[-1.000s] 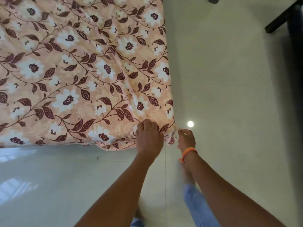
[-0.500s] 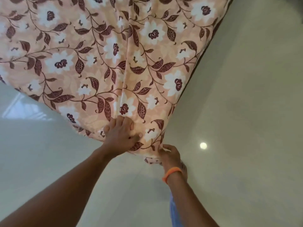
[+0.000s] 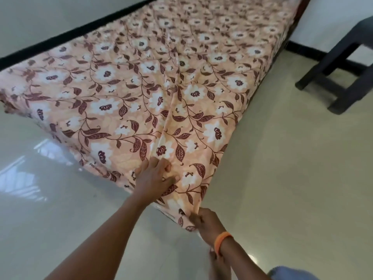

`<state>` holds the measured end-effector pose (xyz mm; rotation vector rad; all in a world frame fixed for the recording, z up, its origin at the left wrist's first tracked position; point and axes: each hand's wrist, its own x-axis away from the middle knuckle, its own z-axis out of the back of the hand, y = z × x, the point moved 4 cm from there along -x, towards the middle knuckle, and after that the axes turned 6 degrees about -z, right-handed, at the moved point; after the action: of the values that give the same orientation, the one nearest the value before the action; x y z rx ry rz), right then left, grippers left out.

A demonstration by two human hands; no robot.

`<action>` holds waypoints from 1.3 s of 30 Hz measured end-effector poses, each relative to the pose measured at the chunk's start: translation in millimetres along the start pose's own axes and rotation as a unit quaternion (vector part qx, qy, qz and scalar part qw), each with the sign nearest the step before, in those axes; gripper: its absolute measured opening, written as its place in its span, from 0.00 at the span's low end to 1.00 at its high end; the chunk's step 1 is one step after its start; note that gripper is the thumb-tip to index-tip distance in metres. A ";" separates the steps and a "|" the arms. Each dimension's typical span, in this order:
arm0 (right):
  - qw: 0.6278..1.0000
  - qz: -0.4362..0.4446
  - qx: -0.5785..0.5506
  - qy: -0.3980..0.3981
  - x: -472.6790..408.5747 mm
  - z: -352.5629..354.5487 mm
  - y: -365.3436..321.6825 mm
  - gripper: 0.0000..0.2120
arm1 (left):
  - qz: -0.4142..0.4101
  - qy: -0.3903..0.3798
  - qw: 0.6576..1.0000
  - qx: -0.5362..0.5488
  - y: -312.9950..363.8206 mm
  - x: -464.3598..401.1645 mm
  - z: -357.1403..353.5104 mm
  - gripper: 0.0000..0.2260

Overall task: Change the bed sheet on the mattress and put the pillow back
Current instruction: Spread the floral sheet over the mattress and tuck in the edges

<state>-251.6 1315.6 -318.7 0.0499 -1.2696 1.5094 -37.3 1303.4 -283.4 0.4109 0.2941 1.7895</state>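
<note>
A peach bed sheet [image 3: 153, 81] with white flowers and maroon leaves covers the mattress, which lies low on the floor and stretches away to the upper right. My left hand [image 3: 156, 178] presses on top of the sheet near the closest corner, fingers bunching the cloth. My right hand [image 3: 205, 221], with an orange wristband, pinches the sheet's corner at the very tip, down by the floor. A long crease runs from my left hand up the middle of the sheet. The mattress itself is hidden under the cloth. No pillow is in view.
Glossy pale floor tiles [image 3: 292, 178] surround the mattress. A dark stool or small table [image 3: 343, 63] stands at the right, near the wall. A black skirting strip [image 3: 66, 37] runs along the mattress's far side. My blue-clad knee [image 3: 290, 273] shows at the bottom right.
The view has lifted and swung, so the whole length of the mattress now shows. My right hand has come further down the corner, gripping the sheet's tip; my left hand stays on top.
</note>
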 end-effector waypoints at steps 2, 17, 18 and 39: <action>1.000 -0.012 -0.009 0.018 2.0 -6.4 -1.7 0.24 | -0.018 0.081 0.997 -0.001 4.0 10.0 -0.8 0.14; 0.943 -0.178 -0.258 0.110 101.0 -0.8 -18.8 0.21 | 0.374 -0.050 0.532 0.758 60.3 109.3 -60.4 0.24; 0.953 -0.192 -0.202 0.121 102.7 -0.2 -16.0 0.22 | 0.377 -0.053 0.545 0.747 58.3 111.3 -62.5 0.20; 0.964 -0.137 0.227 -0.011 72.3 -67.9 4.2 0.27 | 0.356 -0.066 0.751 0.552 58.2 133.1 -90.1 0.04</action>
<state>-244.5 1413.7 -305.4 0.5222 -0.8669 1.5282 -156.3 1418.9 -325.0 1.6677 1.2474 2.1198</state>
